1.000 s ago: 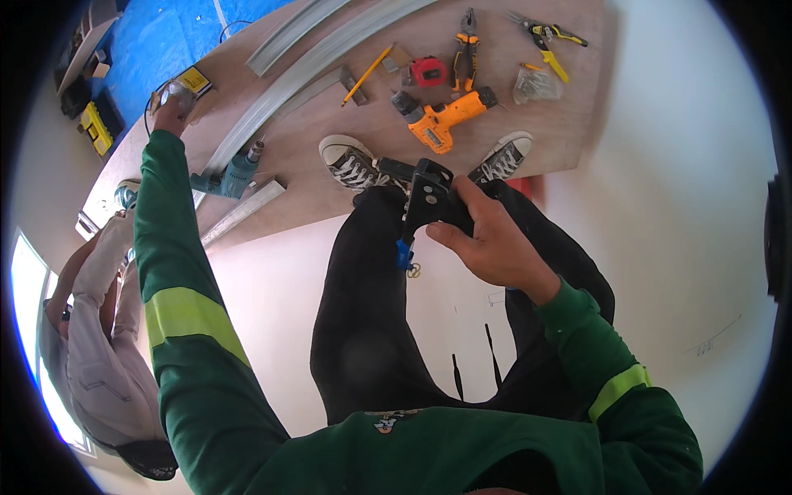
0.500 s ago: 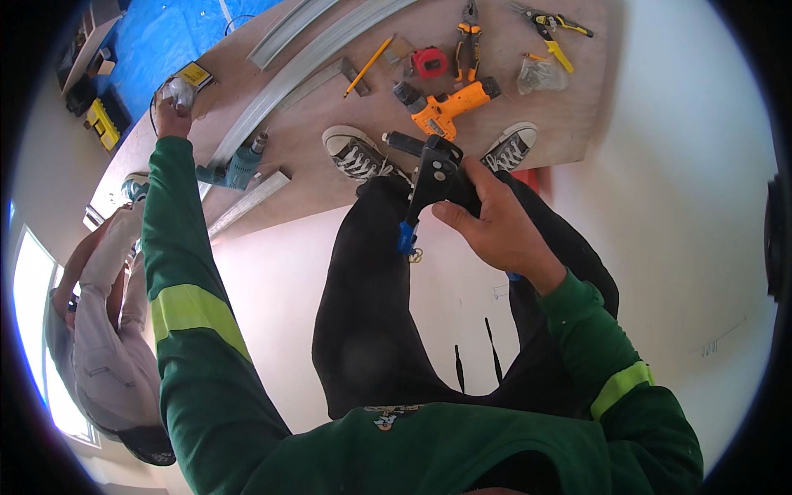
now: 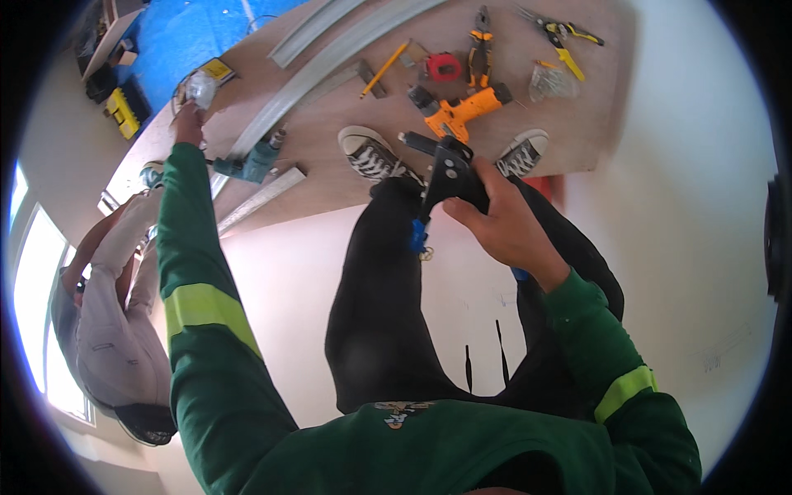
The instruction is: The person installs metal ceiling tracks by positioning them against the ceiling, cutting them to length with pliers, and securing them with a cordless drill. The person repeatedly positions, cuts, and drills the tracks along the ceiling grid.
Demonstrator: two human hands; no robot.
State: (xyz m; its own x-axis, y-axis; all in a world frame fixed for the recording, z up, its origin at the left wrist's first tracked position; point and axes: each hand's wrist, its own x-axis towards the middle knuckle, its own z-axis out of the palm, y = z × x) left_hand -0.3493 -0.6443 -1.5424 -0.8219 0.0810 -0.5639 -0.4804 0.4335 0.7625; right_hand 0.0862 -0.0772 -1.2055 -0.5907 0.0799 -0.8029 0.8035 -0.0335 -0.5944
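Evidently, my right hand [image 3: 518,235] holds a riveter [image 3: 450,175]; my left hand [image 3: 189,124], closure unclear, touches the board's [image 3: 318,136] left-edge bag [image 3: 200,87]. Tugging could tear it.

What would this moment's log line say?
left hand: at clear plastic bag | right hand: holding black blue-tipped hand tool | nearby: orange pistol-shaped drill

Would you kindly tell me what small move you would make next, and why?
I would probably have the left grip draw the clear plastic bag nearer, since it is stretched out to that bag, while the right grip holds the black hand tool well away from it.
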